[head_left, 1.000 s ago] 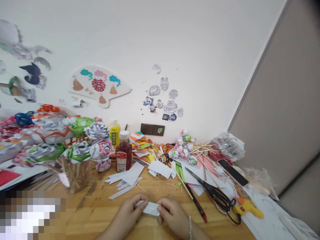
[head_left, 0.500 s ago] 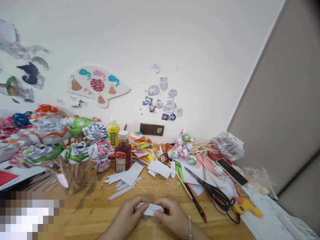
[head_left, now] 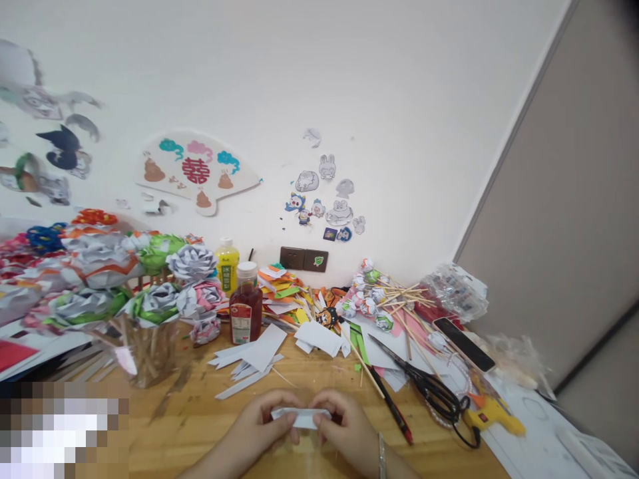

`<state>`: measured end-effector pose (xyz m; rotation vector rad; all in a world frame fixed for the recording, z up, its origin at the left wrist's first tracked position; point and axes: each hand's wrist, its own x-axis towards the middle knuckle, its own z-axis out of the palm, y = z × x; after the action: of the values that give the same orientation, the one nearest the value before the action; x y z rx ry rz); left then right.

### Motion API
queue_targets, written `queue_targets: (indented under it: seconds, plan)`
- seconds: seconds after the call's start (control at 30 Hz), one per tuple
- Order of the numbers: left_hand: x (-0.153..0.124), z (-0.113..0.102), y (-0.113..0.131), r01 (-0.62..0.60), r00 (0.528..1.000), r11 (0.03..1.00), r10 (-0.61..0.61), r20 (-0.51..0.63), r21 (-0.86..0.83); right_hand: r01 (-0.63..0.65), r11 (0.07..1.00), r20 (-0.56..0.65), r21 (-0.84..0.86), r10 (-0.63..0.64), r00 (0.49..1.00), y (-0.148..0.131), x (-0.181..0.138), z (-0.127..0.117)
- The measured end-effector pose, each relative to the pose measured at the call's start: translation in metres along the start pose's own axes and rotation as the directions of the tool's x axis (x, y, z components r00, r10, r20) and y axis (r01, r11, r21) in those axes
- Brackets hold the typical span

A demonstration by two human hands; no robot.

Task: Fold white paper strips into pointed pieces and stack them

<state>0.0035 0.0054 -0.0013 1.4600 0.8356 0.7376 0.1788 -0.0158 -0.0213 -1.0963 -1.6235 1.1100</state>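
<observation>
Bare forearms (head_left: 224, 446); slim silvery bracelet (head_left: 382, 456) on right wrist (head_left: 371, 447)

We have one white paper (head_left: 305, 419), plain on the side facing us, folded into a narrow strip with a fold running along its length. It sits crosswise in front of us, nearly level, its left end pinched in our left hand (head_left: 269, 418) and its right end in our right hand (head_left: 344, 420); its outermost tips are partly covered by our fingers.

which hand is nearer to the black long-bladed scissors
Right: the right hand sits left of the scissors, gripping one end of the folded white paper; the left hand, gripping its other end, is farther left.
</observation>
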Motion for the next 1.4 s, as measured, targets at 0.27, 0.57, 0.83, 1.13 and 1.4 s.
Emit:
queue_targets:
  seconds: [0.27, 0.57, 0.83, 1.13, 1.4]
  plan:
    - [0.004, -0.002, -0.004, 0.051, 0.999, 0.991, -0.048, 0.026, -0.12, 0.067, 0.991, -0.046, -0.119, -0.072, 0.996, -0.009, 0.0, -0.002]
    - [0.005, -0.001, -0.008, -0.024, 0.998, 1.0, 0.024, 0.052, -0.008, 0.11, 0.982, -0.054, -0.152, -0.119, 0.991, -0.007, 0.0, -0.003]
    - [-0.002, 0.003, 0.003, -0.075, 0.996, 0.994, 0.07, 0.063, 0.082, 0.043, 0.992, -0.059, -0.119, -0.05, 0.997, -0.007, -0.001, -0.001]
    - [0.002, -0.001, -0.001, 0.044, 0.999, 0.994, -0.041, 0.033, -0.099, -0.007, 0.971, 0.006, 0.238, 0.006, 1.0, -0.002, 0.004, 0.0]
    - [0.004, -0.004, -0.004, 0.025, 0.999, 0.994, -0.021, 0.041, -0.106, 0.05, 0.968, 0.01, 0.247, -0.054, 0.998, 0.0, 0.003, -0.002]
